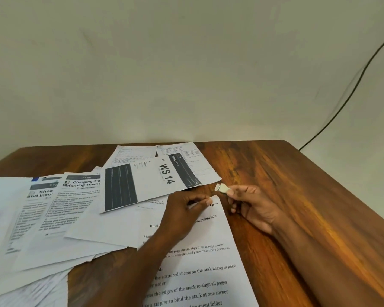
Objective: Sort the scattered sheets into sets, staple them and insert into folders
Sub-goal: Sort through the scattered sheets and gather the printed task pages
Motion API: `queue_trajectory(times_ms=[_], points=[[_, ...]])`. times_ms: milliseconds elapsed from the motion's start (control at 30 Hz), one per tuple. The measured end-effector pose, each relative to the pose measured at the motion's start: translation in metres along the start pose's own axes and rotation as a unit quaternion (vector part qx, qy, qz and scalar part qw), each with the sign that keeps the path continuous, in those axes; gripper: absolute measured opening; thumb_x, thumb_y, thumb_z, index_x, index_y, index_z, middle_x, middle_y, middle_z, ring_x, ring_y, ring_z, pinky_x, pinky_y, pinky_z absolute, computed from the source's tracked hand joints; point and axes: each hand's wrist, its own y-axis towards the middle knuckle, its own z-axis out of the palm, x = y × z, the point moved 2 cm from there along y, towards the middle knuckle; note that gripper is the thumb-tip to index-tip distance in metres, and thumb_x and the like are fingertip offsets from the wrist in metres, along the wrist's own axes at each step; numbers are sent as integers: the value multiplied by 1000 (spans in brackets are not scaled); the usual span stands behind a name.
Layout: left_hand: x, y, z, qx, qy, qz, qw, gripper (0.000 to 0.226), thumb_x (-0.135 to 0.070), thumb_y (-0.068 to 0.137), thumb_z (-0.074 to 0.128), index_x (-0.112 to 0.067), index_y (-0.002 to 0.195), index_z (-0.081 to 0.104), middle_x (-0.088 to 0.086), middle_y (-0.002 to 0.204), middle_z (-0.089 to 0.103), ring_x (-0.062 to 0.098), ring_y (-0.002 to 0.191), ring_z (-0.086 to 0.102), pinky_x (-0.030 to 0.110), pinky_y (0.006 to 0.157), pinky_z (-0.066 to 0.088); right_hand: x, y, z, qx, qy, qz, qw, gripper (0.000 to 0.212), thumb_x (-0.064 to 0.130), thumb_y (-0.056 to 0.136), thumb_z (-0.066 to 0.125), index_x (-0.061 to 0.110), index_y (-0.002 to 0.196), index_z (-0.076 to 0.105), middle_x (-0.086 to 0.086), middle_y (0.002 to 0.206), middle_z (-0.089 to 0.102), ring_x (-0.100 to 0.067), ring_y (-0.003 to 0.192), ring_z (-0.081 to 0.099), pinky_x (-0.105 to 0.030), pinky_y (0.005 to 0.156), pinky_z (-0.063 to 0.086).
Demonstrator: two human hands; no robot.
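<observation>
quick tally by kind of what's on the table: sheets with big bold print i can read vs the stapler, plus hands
Sheets with large readable print: 4 (WS 14 sheet, Charging sheet, Shoe sheet, instruction sheet)
Staplers: 1 (small stapler, in the right hand)
Hands: 2 (left hand pinches the instruction sheet's corner)
Total: 7
More sheets lie underneath, uncountable.

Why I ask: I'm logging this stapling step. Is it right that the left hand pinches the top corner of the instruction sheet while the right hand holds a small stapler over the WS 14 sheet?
Not quite. In the head view the right hand holds the small stapler beside the WS 14 sheet, over bare table, not over that sheet. The left hand does pinch the instruction sheet at its top corner.
</observation>
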Motion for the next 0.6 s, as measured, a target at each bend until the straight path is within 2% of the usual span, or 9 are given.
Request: queue_trajectory(times_ms=[67,167,233,333,467,600], points=[[0,3,-6,-21,17,-8,1000,3,-26,89,82,-26,91,85,-12,87,80,7,84,76,35,81,59,-1,4,-5,13,6,9,1000,66,25,64,97,-7,117,73,-5,72,63,-12,66,50,-26,59,48],[2,6,-16,-48,37,-31,998,4,-29,89,83,-26,91,85,-14,87,80,5,84,76,33,84,60,-2,8,-9,16,0,12,1000,81,27,55,103,-7,121,72,-6,78,68,-10,68,48,-25,62,52],[3,6,-17,-52,46,-38,997,4,-28,88,83,-26,91,86,-15,87,80,3,84,75,30,84,59,-3,9,-9,20,-21,13,999,77,25,55,102,-5,120,74,-12,93,75,-12,73,54,-25,65,56],[3,6,-17,-47,56,-36,997,5,-27,89,82,-25,92,86,-16,88,80,1,85,75,24,83,57,-2,7,-5,22,-58,13,998,57,12,66,95,-4,117,75,-24,117,74,-19,86,65,-26,68,59],[3,5,-17,-43,64,-23,997,6,-27,90,82,-25,94,85,-16,87,80,-1,85,74,20,80,54,1,3,4,14,-122,-3,992,48,8,68,88,-3,114,77,-21,113,77,-19,84,68,-24,65,58],[1,3,-17,-38,60,-12,997,5,-25,90,81,-25,93,85,-17,87,80,0,85,74,20,81,55,1,2,9,3,-163,-14,986,51,14,65,93,2,112,79,-20,110,78,-32,90,70,-29,74,63]])
